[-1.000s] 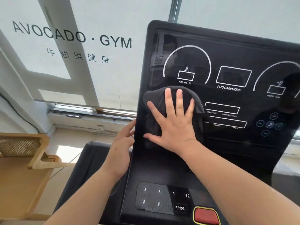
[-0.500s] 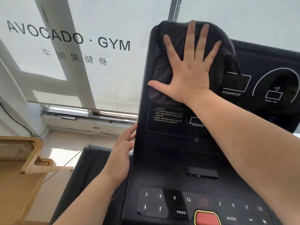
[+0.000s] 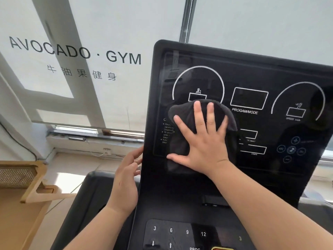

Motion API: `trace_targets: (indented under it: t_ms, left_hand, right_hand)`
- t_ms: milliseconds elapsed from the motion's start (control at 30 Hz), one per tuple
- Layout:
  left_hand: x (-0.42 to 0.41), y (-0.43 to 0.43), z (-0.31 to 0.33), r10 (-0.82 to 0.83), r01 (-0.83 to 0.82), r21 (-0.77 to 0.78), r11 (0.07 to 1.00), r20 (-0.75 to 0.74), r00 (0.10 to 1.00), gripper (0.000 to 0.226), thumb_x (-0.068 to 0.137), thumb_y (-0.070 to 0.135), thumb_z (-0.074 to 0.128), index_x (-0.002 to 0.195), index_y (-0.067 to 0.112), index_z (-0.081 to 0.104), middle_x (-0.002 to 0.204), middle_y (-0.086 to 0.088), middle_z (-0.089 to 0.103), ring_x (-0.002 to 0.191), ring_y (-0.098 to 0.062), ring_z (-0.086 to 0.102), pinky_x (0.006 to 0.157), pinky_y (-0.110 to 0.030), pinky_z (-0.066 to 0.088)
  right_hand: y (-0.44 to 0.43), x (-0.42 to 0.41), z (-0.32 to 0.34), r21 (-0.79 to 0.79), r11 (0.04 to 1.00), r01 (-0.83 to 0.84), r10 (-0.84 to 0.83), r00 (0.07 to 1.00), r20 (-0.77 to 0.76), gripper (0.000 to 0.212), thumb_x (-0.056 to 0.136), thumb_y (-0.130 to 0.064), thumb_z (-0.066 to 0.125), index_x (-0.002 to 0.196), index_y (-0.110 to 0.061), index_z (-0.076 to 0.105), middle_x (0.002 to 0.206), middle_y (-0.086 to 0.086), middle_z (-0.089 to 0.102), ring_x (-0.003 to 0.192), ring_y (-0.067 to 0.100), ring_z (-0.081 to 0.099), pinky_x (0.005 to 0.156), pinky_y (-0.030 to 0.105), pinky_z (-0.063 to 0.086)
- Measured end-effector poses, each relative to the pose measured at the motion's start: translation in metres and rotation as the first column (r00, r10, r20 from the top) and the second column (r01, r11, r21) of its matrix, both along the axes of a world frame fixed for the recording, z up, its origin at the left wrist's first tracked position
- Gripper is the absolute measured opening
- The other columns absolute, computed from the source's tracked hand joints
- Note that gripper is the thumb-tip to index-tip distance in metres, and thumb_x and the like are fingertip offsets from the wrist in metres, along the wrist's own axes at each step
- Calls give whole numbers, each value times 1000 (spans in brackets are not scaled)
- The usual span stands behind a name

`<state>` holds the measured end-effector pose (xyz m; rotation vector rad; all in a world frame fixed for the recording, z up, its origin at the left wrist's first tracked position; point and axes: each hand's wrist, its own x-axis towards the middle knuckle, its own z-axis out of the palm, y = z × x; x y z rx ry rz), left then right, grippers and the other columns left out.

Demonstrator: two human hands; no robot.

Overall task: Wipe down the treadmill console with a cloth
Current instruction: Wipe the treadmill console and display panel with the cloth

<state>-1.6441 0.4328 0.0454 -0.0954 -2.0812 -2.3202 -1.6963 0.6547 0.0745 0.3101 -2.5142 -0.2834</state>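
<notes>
The right hand (image 3: 203, 147) lies flat, fingers spread wide, pressing a dark cloth (image 3: 182, 121) on the left part of the black treadmill console (image 3: 270, 73). The left hand (image 3: 126, 179), fingers loose, touches the console's left edge.

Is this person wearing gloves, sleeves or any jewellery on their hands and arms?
No gloves: the left hand and the right hand are bare, with no rings, watch or bracelet showing. No sleeve shows anywhere up to the picture's edge.
</notes>
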Motion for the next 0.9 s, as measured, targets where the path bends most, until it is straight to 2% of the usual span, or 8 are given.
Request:
trace_targets:
  t_ms: [133,233,367,467,567,633,767,900]
  left_hand:
    - [0,-2,-4,-17,17,-24,1000,7,1000,55,89,24,27,131,33,62,130,19,65,122,0,58,90,-28,47]
    - [2,-1,-3,-19,19,-5,1000,-7,1000,52,95,19,26,134,28,60,129,20,66,120,2,59,83,-12,47]
    - [3,3,1,5,-5,18,1000,30,1000,51,103,13,22,129,31,62,121,25,68,111,5,61,78,-10,47]
    - [3,5,-2,43,-42,-23,999,26,999,51,96,31,22,127,39,61,124,26,66,116,5,58,91,-30,46]
    - [1,3,-5,41,-41,-10,999,38,998,54,92,34,22,129,40,62,128,20,66,123,-2,57,99,-42,44]
    - [1,2,-4,27,-27,-1,1000,48,998,54,92,34,22,126,41,64,128,18,67,123,-5,58,100,-45,45]
    - [2,1,-1,-5,6,-20,1000,46,999,53,91,34,24,123,46,64,129,19,66,123,-3,57,103,-49,44]
    - [1,0,1,-13,15,-33,999,41,999,50,82,50,30,118,52,64,128,22,65,120,0,58,102,-47,43]
  right_hand:
    - [15,-27,57,-76,983,168,-170,985,-24,121,66,-100,45,164,-37,10,170,23,-8,153,52,-8,111,80,0]
    - [-3,-51,99,-109,974,200,-206,977,-47,121,70,-101,35,165,-34,4,171,20,-8,155,49,-8,114,79,-1]
    - [-44,-67,105,-137,984,115,-126,989,-75,112,79,-95,30,165,-29,5,173,9,-4,158,37,-7,120,71,-3]
    - [-63,-59,79,-143,990,10,-19,998,-57,105,85,-88,37,165,-27,9,174,5,-2,159,33,-7,121,65,-4]
    - [-57,-45,57,-102,994,-39,37,999,-26,104,84,-87,42,165,-29,11,174,5,-2,158,34,-7,120,66,0]
    - [-43,-38,52,-85,996,5,-6,1000,-15,108,80,-91,41,165,-32,10,173,9,-3,157,39,-8,117,71,5]
    - [-5,-35,67,-167,964,207,-215,976,-29,124,68,-102,38,165,-32,4,171,19,-8,154,49,-10,113,79,2]
    - [-2,-44,90,-212,935,286,-299,954,-31,131,62,-107,33,164,-33,-4,170,22,-10,154,51,-9,113,81,2]
